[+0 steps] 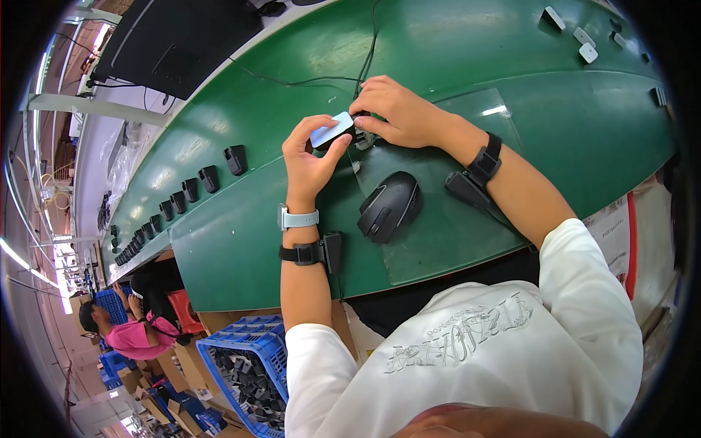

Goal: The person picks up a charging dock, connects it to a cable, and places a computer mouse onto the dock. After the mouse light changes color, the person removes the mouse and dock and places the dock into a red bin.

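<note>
My left hand (308,157) grips a small black device with a pale blue-white top face (332,130) between thumb and fingers, tilted above the green table. Close against its right end, my right hand (405,115) has its fingers bent and pressed together. What those fingers hold is partly hidden; a dark part shows at their tips. A small metallic piece (364,139) sits just below them, and a black cable (363,71) runs from there to the far edge. Nearer to me lies a black computer mouse (391,207).
Black housings (209,179) stand in a row along the left of the green table (241,248). White-faced pieces (588,52) lie far right, and a black monitor (179,44) far left. A blue crate (244,325) of black parts stands below; a person in pink (139,339) sits beyond it.
</note>
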Motion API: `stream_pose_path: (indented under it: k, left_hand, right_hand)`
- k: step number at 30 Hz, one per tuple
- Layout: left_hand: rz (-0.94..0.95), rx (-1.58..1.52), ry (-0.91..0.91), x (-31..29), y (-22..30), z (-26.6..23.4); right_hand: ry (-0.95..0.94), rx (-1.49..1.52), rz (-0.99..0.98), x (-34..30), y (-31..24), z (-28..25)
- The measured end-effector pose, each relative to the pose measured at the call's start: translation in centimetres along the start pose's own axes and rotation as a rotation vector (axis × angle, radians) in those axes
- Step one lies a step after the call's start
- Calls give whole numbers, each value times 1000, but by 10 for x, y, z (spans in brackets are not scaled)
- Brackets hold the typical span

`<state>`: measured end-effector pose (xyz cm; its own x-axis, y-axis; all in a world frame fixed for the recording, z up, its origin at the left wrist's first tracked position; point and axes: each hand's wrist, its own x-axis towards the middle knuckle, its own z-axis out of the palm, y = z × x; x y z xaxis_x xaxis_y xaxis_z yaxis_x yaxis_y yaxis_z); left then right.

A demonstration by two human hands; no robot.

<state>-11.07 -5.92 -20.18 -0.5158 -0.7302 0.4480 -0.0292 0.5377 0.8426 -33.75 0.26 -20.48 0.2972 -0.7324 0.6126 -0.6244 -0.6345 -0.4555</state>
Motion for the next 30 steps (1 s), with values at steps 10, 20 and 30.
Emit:
stream_pose_path:
  k: [10, 20, 30]
  left_hand:
    - [9, -13, -13, -1, 1, 0]
    - [-59, -67, -70, 3, 4, -1]
    - [-48, 277, 300, 3, -23, -12]
  right_hand:
    - [-45, 31, 43, 0, -3, -1]
    - [-56, 174, 247, 0, -3, -1]
    - [-522, 381, 194, -18, 24, -11]
